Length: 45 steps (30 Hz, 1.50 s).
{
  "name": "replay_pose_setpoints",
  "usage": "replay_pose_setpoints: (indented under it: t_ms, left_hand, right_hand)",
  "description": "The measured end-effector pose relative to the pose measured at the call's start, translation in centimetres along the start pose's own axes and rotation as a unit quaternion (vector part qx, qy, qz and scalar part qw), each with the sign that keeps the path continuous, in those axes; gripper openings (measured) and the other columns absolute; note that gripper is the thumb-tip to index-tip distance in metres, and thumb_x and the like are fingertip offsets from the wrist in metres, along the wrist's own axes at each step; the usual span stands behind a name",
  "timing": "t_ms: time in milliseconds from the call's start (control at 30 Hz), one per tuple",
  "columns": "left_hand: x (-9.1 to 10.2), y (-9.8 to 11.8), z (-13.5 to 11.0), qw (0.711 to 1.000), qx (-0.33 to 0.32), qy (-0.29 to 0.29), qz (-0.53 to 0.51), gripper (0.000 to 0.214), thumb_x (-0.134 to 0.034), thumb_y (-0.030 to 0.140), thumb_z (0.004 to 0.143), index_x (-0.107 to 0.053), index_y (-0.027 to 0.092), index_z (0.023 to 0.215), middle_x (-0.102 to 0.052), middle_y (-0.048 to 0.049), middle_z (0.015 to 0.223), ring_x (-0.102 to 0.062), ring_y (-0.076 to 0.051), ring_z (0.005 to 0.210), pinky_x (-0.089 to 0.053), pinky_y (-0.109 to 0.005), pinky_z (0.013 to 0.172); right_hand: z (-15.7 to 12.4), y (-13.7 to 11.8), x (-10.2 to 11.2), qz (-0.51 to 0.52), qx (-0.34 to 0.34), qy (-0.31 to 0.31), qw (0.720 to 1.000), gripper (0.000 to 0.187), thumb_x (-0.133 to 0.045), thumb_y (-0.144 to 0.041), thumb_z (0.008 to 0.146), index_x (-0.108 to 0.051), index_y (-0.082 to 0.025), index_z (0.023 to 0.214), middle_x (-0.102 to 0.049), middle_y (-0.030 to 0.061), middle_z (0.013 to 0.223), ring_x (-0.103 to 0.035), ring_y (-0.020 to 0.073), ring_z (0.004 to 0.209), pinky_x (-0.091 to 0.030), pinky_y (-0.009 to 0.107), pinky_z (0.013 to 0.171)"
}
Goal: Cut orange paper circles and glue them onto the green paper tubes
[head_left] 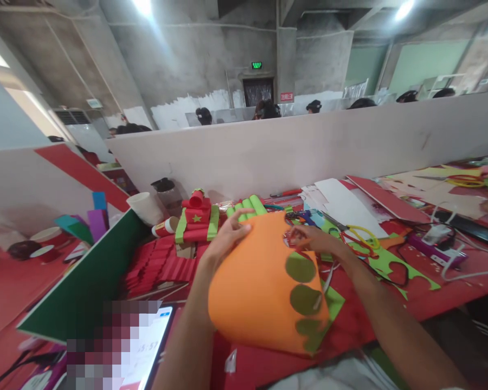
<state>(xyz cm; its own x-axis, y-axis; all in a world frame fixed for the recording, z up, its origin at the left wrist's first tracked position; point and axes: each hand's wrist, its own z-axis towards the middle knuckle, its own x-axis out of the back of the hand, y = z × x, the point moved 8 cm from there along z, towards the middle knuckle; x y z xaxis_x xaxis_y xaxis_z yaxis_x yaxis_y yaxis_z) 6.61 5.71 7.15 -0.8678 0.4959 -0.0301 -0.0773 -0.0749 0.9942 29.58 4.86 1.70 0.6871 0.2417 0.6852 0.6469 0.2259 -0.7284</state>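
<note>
A large sheet of orange paper (248, 287) is curved upward in front of me. My left hand (230, 235) grips its upper left edge, thumb on the near face. Along the sheet's right side runs a column of round cut-outs, with dull green showing through them. My right hand (305, 238) is closed at the notched upper right edge; something small and reddish shows at its fingers, too blurred to name. Beneath the sheet's right side lies light green paper (335, 307).
Yellow-handled scissors (360, 238) and cut green scraps (415, 273) lie right. Behind the sheet stand a red-and-green paper model (195, 219) and green rolls (252, 205). Folded red paper (158, 265), a green board (85, 271) and a phone (146, 346) are left. A white partition (288, 151) runs behind.
</note>
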Motion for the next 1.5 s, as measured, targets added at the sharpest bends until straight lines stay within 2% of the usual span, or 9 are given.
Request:
replay_pose_setpoints:
  t_ms: [100, 167, 300, 367, 533, 800, 1000, 1233, 1500]
  left_hand:
    - [-0.7, -2.9, 1.5, 0.983, 0.055, -0.005, 0.175, 0.052, -0.082, 0.049, 0.066, -0.063, 0.018, 0.104, -0.064, 0.0024, 0.068, -0.057, -0.013, 0.055, -0.038, -0.021, 0.050]
    - [-1.1, -4.5, 2.6, 0.962, 0.039, 0.000, 0.270, 0.042, -0.080, 0.048, 0.065, -0.064, 0.017, 0.088, -0.059, 0.0039, 0.061, -0.049, -0.011, 0.051, -0.030, -0.021, 0.048]
    - [-1.6, -6.6, 3.8, 0.951, 0.019, -0.004, 0.309, 0.043, -0.079, 0.054, 0.064, -0.062, 0.016, 0.077, -0.056, 0.0045, 0.059, -0.043, -0.010, 0.052, -0.027, -0.021, 0.049]
    - [-1.5, -6.9, 4.0, 0.949, 0.015, -0.001, 0.315, 0.045, -0.078, 0.056, 0.064, -0.062, 0.016, 0.076, -0.054, 0.0049, 0.059, -0.042, -0.010, 0.053, -0.027, -0.021, 0.049]
    - [-1.3, -6.9, 4.0, 0.951, 0.013, -0.027, 0.309, 0.045, -0.078, 0.054, 0.064, -0.062, 0.016, 0.080, -0.057, 0.0040, 0.065, -0.048, -0.011, 0.058, -0.031, -0.021, 0.053]
    - [-0.8, -7.4, 4.1, 0.944, 0.016, 0.005, 0.329, 0.038, -0.078, 0.045, 0.065, -0.061, 0.017, 0.082, -0.059, 0.0038, 0.063, -0.049, -0.012, 0.057, -0.028, -0.022, 0.052]
    - [-0.5, -8.3, 3.2, 0.966, 0.076, -0.064, 0.237, 0.035, -0.075, 0.036, 0.069, -0.057, 0.017, 0.092, -0.066, 0.0004, 0.071, -0.060, -0.015, 0.066, -0.036, -0.023, 0.057]
    - [0.3, -8.6, 2.4, 0.966, 0.116, -0.089, 0.212, 0.037, -0.072, 0.022, 0.065, -0.056, 0.019, 0.098, -0.068, 0.0012, 0.072, -0.067, -0.019, 0.077, -0.047, -0.027, 0.070]
    - [0.9, -9.1, 2.2, 0.962, 0.135, -0.075, 0.226, 0.048, -0.074, 0.022, 0.063, -0.056, 0.018, 0.107, -0.070, 0.0014, 0.073, -0.068, -0.021, 0.077, -0.047, -0.028, 0.070]
  right_hand:
    - [0.4, -0.5, -0.7, 0.242, 0.005, -0.009, 0.970, 0.051, -0.046, -0.068, 0.092, -0.056, -0.023, 0.116, -0.059, 0.0026, 0.090, -0.057, 0.0137, 0.068, -0.042, 0.023, 0.057]
    - [0.7, -0.5, -1.5, 0.297, -0.004, -0.016, 0.955, 0.062, -0.043, -0.075, 0.090, -0.054, -0.024, 0.122, -0.060, 0.0040, 0.094, -0.057, 0.0130, 0.068, -0.043, 0.023, 0.056]
    - [1.6, -0.7, -2.9, 0.252, 0.010, -0.006, 0.968, 0.059, -0.074, -0.057, 0.079, -0.055, -0.023, 0.123, -0.065, 0.0038, 0.097, -0.063, 0.0164, 0.079, -0.048, 0.026, 0.067]
    - [2.2, -1.0, -3.5, 0.224, 0.023, 0.002, 0.974, 0.054, -0.079, -0.046, 0.077, -0.058, -0.020, 0.119, -0.067, 0.0032, 0.093, -0.065, 0.0181, 0.081, -0.048, 0.027, 0.071]
    - [3.4, -1.6, -3.9, 0.172, 0.047, 0.026, 0.984, 0.034, -0.074, -0.037, 0.080, -0.064, -0.016, 0.104, -0.067, 0.0018, 0.080, -0.065, 0.0183, 0.075, -0.047, 0.027, 0.068]
    - [4.3, -1.8, -4.5, 0.164, 0.062, 0.035, 0.984, 0.033, -0.075, -0.041, 0.078, -0.067, -0.017, 0.100, -0.074, 0.0067, 0.093, -0.070, 0.0236, 0.090, -0.051, 0.032, 0.078]
    - [4.7, -1.7, -4.3, 0.127, 0.076, 0.034, 0.988, 0.023, -0.070, -0.031, 0.079, -0.069, -0.015, 0.096, -0.075, 0.0101, 0.102, -0.070, 0.0259, 0.096, -0.052, 0.034, 0.083]
    - [5.2, -1.1, -4.8, 0.045, 0.074, 0.036, 0.996, 0.021, -0.060, -0.021, 0.085, -0.070, -0.018, 0.104, -0.076, 0.0096, 0.106, -0.071, 0.0246, 0.101, -0.052, 0.033, 0.085]
    - [3.5, -4.3, -2.7, -0.001, 0.139, 0.131, 0.982, 0.014, -0.057, -0.026, 0.091, -0.070, -0.020, 0.094, -0.076, 0.0060, 0.095, -0.069, 0.0210, 0.084, -0.050, 0.031, 0.077]
